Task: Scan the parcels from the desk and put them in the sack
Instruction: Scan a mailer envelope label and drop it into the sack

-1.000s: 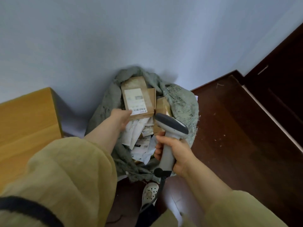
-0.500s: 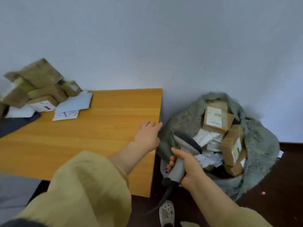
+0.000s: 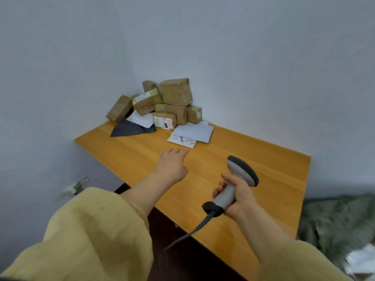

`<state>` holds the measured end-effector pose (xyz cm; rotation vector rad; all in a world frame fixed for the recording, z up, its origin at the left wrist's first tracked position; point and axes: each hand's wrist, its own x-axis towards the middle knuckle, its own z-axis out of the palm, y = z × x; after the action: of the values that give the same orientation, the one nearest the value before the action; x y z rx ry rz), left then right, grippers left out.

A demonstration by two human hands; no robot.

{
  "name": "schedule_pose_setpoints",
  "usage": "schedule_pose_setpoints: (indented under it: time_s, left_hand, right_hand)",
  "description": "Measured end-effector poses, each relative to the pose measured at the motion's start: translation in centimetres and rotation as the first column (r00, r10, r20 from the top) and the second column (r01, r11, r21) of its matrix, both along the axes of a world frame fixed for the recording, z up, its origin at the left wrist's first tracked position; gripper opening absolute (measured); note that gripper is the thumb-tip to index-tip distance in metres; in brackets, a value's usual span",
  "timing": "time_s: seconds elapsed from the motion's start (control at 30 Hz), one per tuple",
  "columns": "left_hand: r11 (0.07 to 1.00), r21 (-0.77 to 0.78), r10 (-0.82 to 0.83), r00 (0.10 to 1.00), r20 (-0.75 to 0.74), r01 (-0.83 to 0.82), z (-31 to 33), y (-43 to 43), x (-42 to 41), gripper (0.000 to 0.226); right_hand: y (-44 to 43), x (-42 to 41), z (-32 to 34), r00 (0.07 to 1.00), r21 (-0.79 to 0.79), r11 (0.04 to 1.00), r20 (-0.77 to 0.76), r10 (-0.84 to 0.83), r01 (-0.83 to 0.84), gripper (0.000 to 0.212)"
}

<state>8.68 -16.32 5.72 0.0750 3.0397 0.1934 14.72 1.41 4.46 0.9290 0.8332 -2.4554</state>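
Along the bottom of the frame, two loose yellow sleeves (image 3: 97,240) are filling the near corners, with the desk's (image 3: 263,175) front edge running diagonally between them from the left middle down to the lower right. A dark cable (image 3: 188,234) is trailing off that front edge from the base of the scanner (image 3: 237,177).

The right hand (image 3: 239,197), right of centre, is gripping the scanner by its grey handle, fingers curled round it and thumb up the back, the dark head tilting toward the upper right above the desktop.

At the lower right, just past the desk's right edge, the grey-green sack (image 3: 334,220) is lying blurred, with white paper showing in it at the frame's corner.

The left hand (image 3: 172,167), at centre, is reaching out over the desktop with fingers nearly straight and close together, holding nothing; whether the fingertips are touching the wood cannot be told. A wide bare stretch of wood is lying around both hands and running to the right edge.

Just beyond the left fingertips, white envelopes (image 3: 194,131) are lying flat, overlapping. Left of them a dark grey mailer (image 3: 132,129) is lying near the desk's far left edge.

Behind these, above centre, the brown parcels (image 3: 174,92) are sitting heaped in the corner where the two pale walls (image 3: 263,57) are meeting.
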Motion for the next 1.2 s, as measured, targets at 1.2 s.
schedule_pose_setpoints:
  time_s: [1.2]
  left_hand:
    - [0.959,-0.029,-0.273,0.944,0.187,0.283,-15.3,-5.1,-37.9,0.075]
  right_hand:
    - [-6.4,-32.4,-7.9,0.964,0.069,0.980,0.175,-0.198,0.189,0.010]
